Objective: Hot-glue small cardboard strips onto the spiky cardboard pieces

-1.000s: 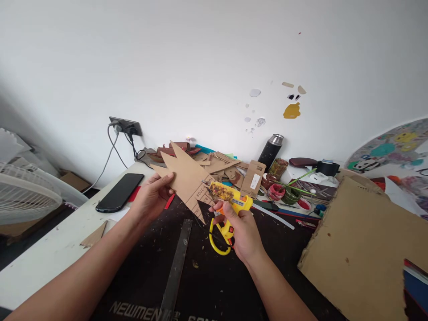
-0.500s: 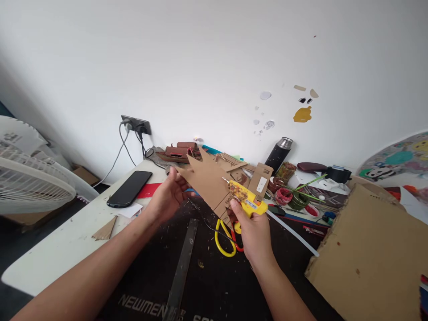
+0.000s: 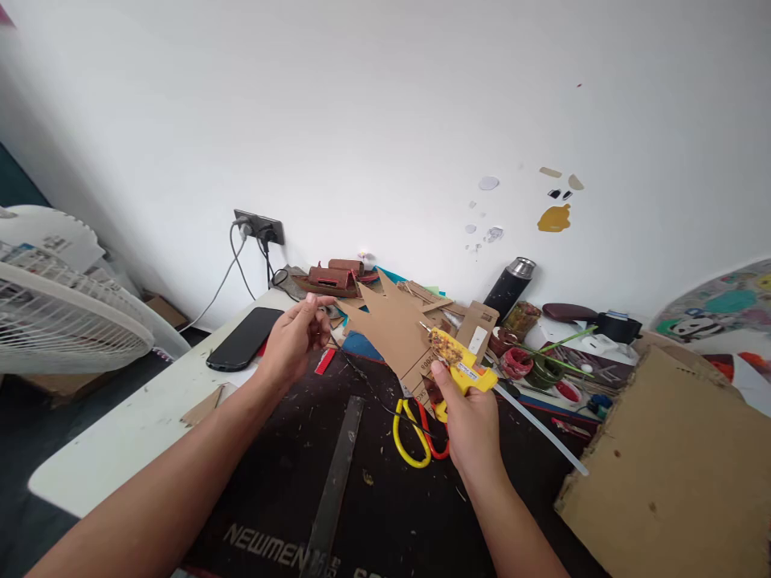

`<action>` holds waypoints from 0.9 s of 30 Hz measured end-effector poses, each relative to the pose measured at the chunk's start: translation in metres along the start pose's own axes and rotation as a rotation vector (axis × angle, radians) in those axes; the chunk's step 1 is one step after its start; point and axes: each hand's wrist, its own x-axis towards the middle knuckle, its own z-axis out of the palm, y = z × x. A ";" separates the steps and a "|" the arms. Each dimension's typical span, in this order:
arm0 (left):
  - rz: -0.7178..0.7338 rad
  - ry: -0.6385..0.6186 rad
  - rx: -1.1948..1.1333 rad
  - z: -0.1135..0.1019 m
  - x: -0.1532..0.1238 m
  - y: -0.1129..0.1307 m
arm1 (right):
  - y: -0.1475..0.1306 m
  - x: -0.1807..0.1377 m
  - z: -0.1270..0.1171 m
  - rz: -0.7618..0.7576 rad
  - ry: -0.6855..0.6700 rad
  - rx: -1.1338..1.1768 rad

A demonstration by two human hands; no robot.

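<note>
My right hand is wrapped round a yellow glue gun, its metal nozzle pointing up and left. A clear glue stick juts from the gun's back. Behind the nozzle is a brown cardboard piece with a jagged, spiky upper edge; its lower end meets my right hand, and whether those fingers grip it is hidden. My left hand is just left of the spikes, apart from the cardboard, with thumb and fingers drawn together; anything between them is too small to see. Scissors with yellow and red handles lie below.
A steel ruler lies on the black mat. To the left are a phone and a fan. At the back stand a model boat and a flask. A large cardboard sheet leans right.
My left hand has come off the cardboard's left spike and drawn its fingers in. The whole view has shifted slightly; the right hand still holds the glue gun.
</note>
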 end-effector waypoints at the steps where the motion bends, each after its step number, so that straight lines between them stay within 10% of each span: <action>1: -0.024 -0.011 0.028 0.001 -0.001 0.001 | 0.001 0.000 0.000 -0.016 0.002 -0.017; 27: 0.044 0.013 0.196 -0.001 -0.003 0.003 | -0.001 -0.004 0.002 -0.003 -0.020 -0.127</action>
